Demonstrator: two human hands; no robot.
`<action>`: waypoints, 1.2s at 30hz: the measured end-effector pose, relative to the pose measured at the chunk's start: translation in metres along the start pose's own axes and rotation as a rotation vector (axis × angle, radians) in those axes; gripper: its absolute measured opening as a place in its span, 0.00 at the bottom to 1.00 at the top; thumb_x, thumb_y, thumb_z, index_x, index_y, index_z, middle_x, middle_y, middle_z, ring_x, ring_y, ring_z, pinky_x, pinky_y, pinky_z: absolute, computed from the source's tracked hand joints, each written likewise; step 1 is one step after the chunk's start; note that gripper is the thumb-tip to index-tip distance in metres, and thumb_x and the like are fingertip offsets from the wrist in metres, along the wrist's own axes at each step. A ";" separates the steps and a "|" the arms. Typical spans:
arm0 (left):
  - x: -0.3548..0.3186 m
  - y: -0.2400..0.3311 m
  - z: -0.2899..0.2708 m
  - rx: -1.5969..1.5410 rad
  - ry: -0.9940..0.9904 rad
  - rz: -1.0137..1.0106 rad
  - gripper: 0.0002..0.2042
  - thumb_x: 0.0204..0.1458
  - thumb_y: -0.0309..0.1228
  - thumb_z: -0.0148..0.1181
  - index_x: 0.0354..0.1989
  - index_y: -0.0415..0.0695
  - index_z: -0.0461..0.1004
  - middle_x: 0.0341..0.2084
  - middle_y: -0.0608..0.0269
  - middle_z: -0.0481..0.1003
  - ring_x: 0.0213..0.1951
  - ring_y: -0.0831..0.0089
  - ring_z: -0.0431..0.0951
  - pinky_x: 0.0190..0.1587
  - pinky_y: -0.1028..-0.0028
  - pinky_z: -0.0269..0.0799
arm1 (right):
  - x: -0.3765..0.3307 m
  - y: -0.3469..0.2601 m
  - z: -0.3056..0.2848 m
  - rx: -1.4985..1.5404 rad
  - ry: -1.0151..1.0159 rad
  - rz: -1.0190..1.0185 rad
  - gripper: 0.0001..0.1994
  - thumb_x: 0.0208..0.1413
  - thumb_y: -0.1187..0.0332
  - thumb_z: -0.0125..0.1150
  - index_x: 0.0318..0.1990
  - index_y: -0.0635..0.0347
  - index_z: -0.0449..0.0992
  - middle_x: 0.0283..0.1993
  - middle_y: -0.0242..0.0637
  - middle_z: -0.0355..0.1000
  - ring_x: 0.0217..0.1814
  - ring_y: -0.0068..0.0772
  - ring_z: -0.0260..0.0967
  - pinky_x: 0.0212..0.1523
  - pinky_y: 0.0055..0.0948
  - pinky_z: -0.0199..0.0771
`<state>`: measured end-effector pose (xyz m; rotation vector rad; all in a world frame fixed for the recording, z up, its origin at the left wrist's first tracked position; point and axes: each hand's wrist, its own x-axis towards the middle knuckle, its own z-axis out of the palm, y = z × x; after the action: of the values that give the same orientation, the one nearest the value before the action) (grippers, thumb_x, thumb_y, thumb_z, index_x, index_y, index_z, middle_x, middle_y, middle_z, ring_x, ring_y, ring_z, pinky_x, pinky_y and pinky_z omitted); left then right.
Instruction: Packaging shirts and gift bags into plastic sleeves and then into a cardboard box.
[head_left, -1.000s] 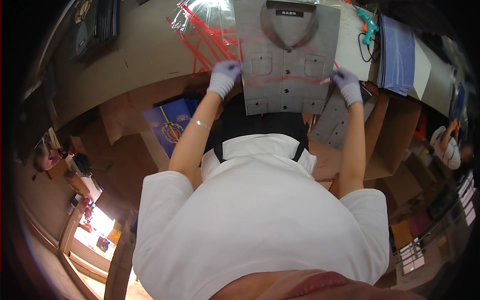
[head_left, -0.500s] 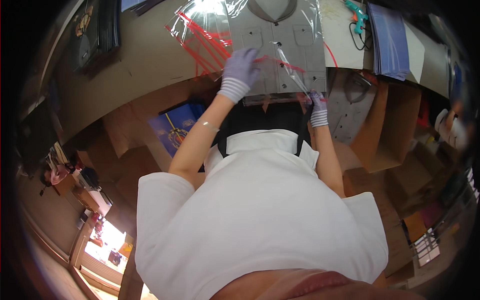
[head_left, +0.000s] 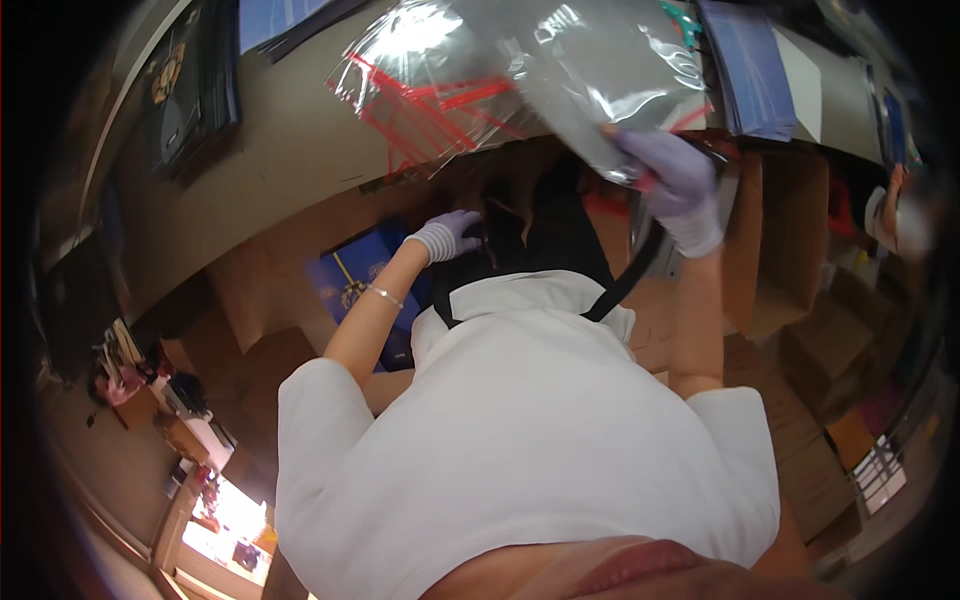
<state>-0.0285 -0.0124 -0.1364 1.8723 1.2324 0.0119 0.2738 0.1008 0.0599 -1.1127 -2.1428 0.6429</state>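
Observation:
In my right hand [head_left: 672, 180], gloved in pale purple with a striped white cuff, is the near edge of a clear plastic bag [head_left: 600, 85]. The hand is closed on it, slightly blurred. Whatever is inside looks plain grey under strong glare. My left hand [head_left: 455, 232], in a matching glove, hangs below the table edge over my black-clad lap. Its fingers are slightly apart and nothing shows in them. Clear bags with red strips [head_left: 425, 95] lie on the table to the left of the bag I hold.
Blue flat packs [head_left: 745, 75] are stacked to the right, beside a partly hidden teal glue gun [head_left: 682, 20]. Dark packs [head_left: 190, 95] lie at the far left. Below the table stand an open cardboard box [head_left: 790, 240] and a blue printed pack [head_left: 350, 265].
The grey shirt front with its collar and pockets no longer shows; the bag appears plain grey. My right hand has risen with it. My left hand has left the bag and dropped toward my lap.

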 end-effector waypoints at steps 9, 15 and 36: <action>0.042 0.047 -0.007 -0.290 0.087 -0.020 0.06 0.46 0.28 0.53 0.27 0.37 0.73 0.24 0.52 0.73 0.28 0.63 0.74 0.33 0.71 0.69 | -0.056 0.125 0.066 0.005 -0.124 0.347 0.08 0.42 0.71 0.52 0.31 0.53 0.75 0.30 0.40 0.71 0.36 0.41 0.68 0.37 0.33 0.69; 0.114 0.054 -0.038 -0.452 0.345 -0.109 0.06 0.42 0.22 0.56 0.30 0.38 0.72 0.25 0.57 0.73 0.28 0.70 0.74 0.34 0.75 0.70 | -0.113 0.342 -0.113 0.084 0.292 1.620 0.30 0.39 0.42 0.60 0.38 0.62 0.72 0.35 0.44 0.71 0.31 0.32 0.70 0.31 0.26 0.69; 0.262 0.086 -0.078 -0.888 0.470 0.046 0.10 0.44 0.30 0.58 0.32 0.38 0.74 0.25 0.59 0.75 0.28 0.76 0.74 0.35 0.79 0.68 | -0.158 0.027 0.027 0.359 0.920 1.020 0.10 0.53 0.71 0.50 0.36 0.71 0.73 0.31 0.43 0.71 0.23 0.31 0.70 0.25 0.25 0.71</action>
<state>0.1346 0.2230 -0.1422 1.1260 1.1948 0.9170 0.3386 -0.0212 -0.0255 -1.7900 -0.5839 0.6868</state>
